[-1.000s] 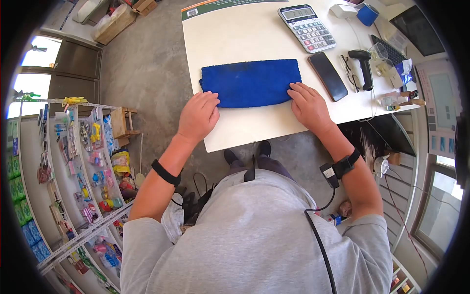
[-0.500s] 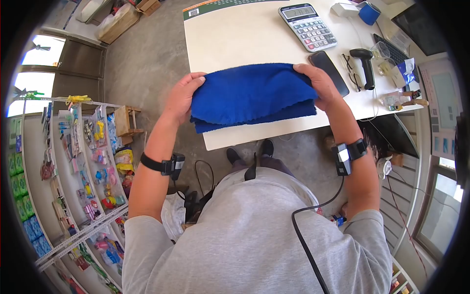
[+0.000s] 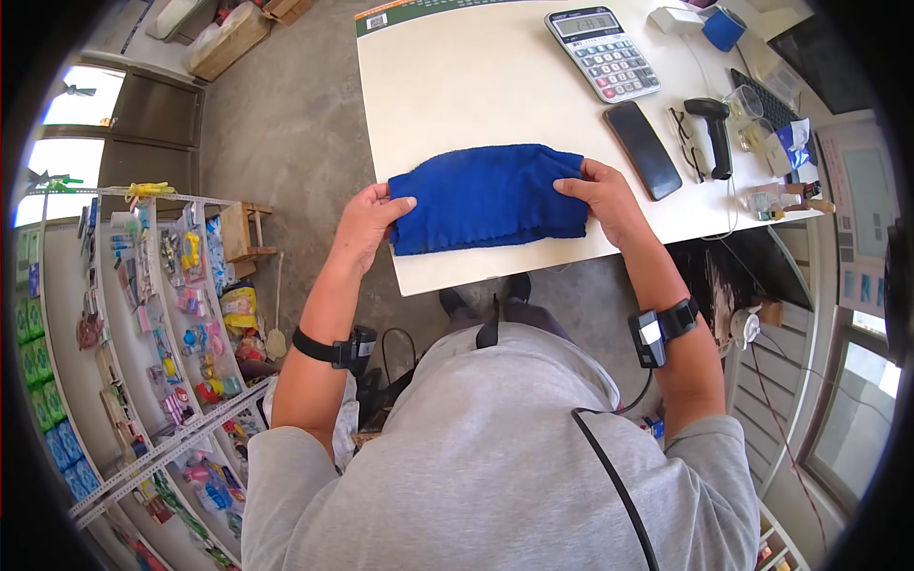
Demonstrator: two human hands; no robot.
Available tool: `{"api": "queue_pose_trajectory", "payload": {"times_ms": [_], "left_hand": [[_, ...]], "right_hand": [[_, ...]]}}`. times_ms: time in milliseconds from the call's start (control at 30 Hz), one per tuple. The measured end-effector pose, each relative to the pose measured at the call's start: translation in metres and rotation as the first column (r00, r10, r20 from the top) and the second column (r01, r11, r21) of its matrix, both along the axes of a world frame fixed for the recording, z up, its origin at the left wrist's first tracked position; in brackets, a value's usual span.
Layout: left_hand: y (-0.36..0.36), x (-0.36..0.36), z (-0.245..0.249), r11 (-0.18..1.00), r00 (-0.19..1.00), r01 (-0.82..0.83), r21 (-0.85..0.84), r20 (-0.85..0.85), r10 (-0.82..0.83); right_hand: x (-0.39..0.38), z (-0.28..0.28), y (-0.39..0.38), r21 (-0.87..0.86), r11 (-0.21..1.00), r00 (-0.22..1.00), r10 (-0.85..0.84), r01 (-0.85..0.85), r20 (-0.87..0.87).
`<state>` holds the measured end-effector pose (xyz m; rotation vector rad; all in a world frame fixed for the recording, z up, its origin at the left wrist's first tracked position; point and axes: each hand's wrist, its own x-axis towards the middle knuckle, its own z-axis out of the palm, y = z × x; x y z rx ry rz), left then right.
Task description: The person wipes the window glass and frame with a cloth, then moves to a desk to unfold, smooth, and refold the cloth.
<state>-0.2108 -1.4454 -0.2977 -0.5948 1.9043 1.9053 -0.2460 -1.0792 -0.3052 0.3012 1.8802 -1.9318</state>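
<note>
- Head view, far left of the frame: wire shelves of small packaged goods (image 3: 143,314) stand above a grey concrete floor.
- Left of centre: the left hand (image 3: 367,224) is closed on the left end of a folded blue terry cloth (image 3: 486,195), thumb on top and fingers curled beneath.
- Centre: the cloth stretches between both hands over the near part of a white rectangular tabletop (image 3: 457,86). Its left corner hangs past the table's left edge. Whether it rests flat or is slightly lifted cannot be told.
- Right of centre: the right hand (image 3: 600,195) pinches the cloth's right end, thumb on top.
- Further right: a black smartphone (image 3: 646,149) lies face up just beside that hand.
- Upper right: a grey desk calculator (image 3: 602,53) and a black handheld barcode scanner (image 3: 714,128) lie on the table.
</note>
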Motion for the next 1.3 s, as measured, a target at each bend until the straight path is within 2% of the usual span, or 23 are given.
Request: {"api": "queue_pose_trajectory", "payload": {"times_ms": [33, 133, 233, 333, 433, 633, 733, 800, 833, 867, 933, 967, 1067, 1167, 1267, 1300], "left_hand": [[0.002, 0.0, 0.0, 0.998, 1.0, -0.024, 0.059, -0.012, 0.024], [0.005, 0.004, 0.004, 0.953, 0.976, -0.156, 0.258, -0.106, 0.189], [-0.004, 0.003, 0.007, 0.91, 0.969, -0.192, 0.368, -0.079, 0.236], [-0.011, 0.004, 0.018, 0.904, 0.969, -0.158, 0.398, -0.114, 0.22], [-0.017, 0.002, 0.022, 0.935, 0.971, -0.119, 0.335, -0.156, 0.18], [-0.018, -0.006, 0.037, 1.0, 0.969, -0.022, -0.004, -0.246, 0.021], [0.004, -0.01, 0.05, 1.0, 0.966, 0.001, -0.004, -0.257, -0.002], [0.033, -0.009, 0.059, 0.997, 0.97, 0.068, 0.045, -0.237, -0.055], [0.047, -0.007, 0.062, 0.992, 0.97, 0.101, 0.069, -0.23, -0.083], [0.06, -0.004, 0.064, 0.99, 0.969, 0.087, 0.112, -0.242, -0.058], [0.08, 0.004, 0.068, 0.978, 0.966, 0.061, 0.201, -0.26, -0.007], [0.083, 0.006, 0.069, 0.945, 0.979, 0.006, 0.327, -0.194, 0.061], [0.093, 0.012, 0.08, 0.933, 0.982, 0.03, 0.36, -0.184, 0.039], [0.108, 0.018, 0.078, 0.984, 0.979, 0.025, 0.175, -0.204, 0.011], [0.109, 0.018, 0.072, 0.956, 0.987, -0.039, 0.292, -0.137, 0.082], [0.109, 0.016, 0.059, 0.936, 0.98, -0.07, 0.344, -0.152, 0.129]], "right_hand": [[0.002, 0.003, -0.003, -0.048, 0.999, 0.999, -0.025, 0.023, -0.048], [0.01, 0.016, -0.009, -0.282, 0.948, 0.989, -0.13, 0.146, 0.075], [0.013, 0.016, -0.009, -0.375, 0.902, 0.976, -0.179, 0.214, 0.127], [0.015, 0.008, -0.008, -0.4, 0.889, 0.974, -0.181, 0.222, 0.138], [0.018, 0.008, -0.014, -0.42, 0.873, 0.968, -0.2, 0.247, 0.153], [0.024, 0.025, -0.02, -0.287, 0.927, 0.966, -0.201, 0.241, 0.162], [0.027, 0.048, -0.033, -0.374, 0.91, 0.984, -0.166, 0.18, 0.068], [0.032, 0.078, -0.057, -0.344, 0.931, 0.99, -0.137, 0.123, -0.017], [0.035, 0.087, -0.067, -0.33, 0.944, 0.998, -0.041, 0.021, -0.053], [0.038, 0.092, -0.076, -0.288, 0.952, 0.991, 0.073, -0.102, -0.109], [0.046, 0.096, -0.086, -0.253, 0.955, 0.981, 0.124, -0.158, -0.147], [0.046, 0.097, -0.083, -0.222, 0.961, 0.98, 0.136, -0.165, -0.143], [0.048, 0.103, -0.066, -0.361, 0.918, 0.984, 0.176, -0.164, 0.003], [0.056, 0.085, -0.063, -0.468, 0.867, 0.981, 0.191, -0.173, -0.009], [0.076, 0.094, -0.059, -0.242, 0.924, 0.952, 0.267, -0.296, -0.147], [0.085, 0.109, -0.056, -0.11, 0.928, 0.929, 0.339, -0.356, -0.149]]}}
